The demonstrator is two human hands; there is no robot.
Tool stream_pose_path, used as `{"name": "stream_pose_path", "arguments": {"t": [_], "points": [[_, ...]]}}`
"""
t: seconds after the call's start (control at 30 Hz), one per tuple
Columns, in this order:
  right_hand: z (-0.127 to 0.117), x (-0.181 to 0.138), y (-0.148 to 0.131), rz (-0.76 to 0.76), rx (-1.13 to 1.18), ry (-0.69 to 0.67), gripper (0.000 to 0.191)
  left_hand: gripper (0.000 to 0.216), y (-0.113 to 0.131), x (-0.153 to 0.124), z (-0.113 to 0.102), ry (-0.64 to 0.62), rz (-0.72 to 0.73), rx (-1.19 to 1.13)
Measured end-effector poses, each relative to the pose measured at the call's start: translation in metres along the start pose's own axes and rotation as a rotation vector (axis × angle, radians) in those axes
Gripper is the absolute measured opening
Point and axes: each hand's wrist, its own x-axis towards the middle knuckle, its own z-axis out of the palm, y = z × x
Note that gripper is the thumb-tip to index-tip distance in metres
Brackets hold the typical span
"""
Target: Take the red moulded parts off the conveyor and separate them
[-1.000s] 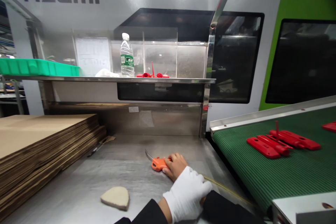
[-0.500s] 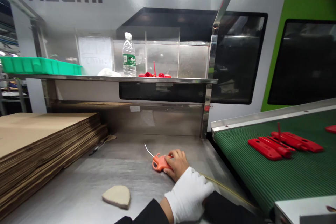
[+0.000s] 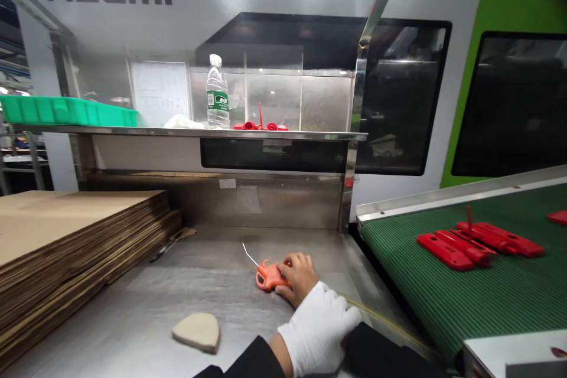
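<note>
Head view, workstation. My right hand (image 3: 297, 274) lies at 6 o'clock on the tabletop (image 3: 212, 283), bare fingers closed around the orange hand tool (image 3: 267, 276). My white-gloved left hand (image 3: 319, 326) rests over its back, and I cannot tell whether it is curled or flat. Since a second ago the tool has turned in the grip: its thin metal tip, then low on the steel, now rises toward 11 o'clock. Over the last half second it barely shifts, so I judge the grip settled. At 10 o'clock a green tray (image 3: 66, 111) sits on the shelf (image 3: 177, 133), its contents hidden by its wall. A capped water bottle (image 3: 217, 94), mostly full, stands at 12 o'clock just beside loose red parts (image 3: 261, 126). At 3 o'clock the conveyor belt (image 3: 487, 301) carries red moulded parts (image 3: 478, 240).
</note>
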Motion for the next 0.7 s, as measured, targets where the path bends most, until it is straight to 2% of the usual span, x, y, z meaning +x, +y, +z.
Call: {"name": "stream_pose_path", "arguments": {"t": [0.3, 0.5, 0.7], "points": [[-0.006, -0.002, -0.005, -0.013, 0.009, -0.040, 0.038, 0.024, -0.001, 0.001, 0.004, -0.013, -0.008, 0.005], [-0.003, 0.002, -0.009, 0.083, -0.044, -0.030, 0.050, 0.024, -0.002, 0.000, 0.006, 0.000, -0.027, -0.002], [-0.002, 0.002, -0.011, 0.073, -0.070, -0.078, 0.046, 0.025, -0.002, -0.001, 0.006, 0.006, -0.037, -0.004]]}}
